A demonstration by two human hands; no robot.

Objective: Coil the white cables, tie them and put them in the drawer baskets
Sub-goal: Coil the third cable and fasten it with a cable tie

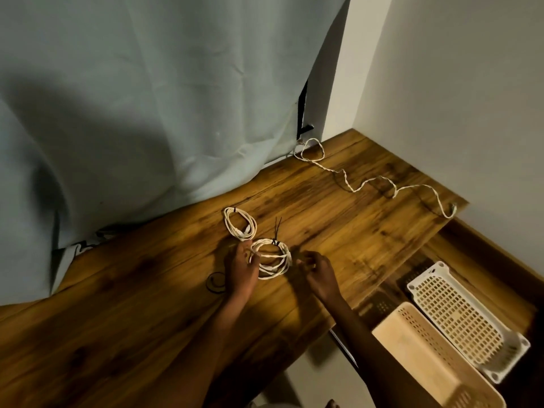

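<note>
No readable text.
No lettering, label, brand or number can be made out on any surface here.

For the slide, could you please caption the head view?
Both hands, left hand and right hand, work a coiled white cable beside a tied coil; one loose cable remains uncoiled.

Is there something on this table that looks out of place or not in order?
Yes. One white cable lies loose and kinked across the far right of the table, uncoiled, one end at the table's edge. The two coils near the hands are tidy. Both baskets look empty.
</note>
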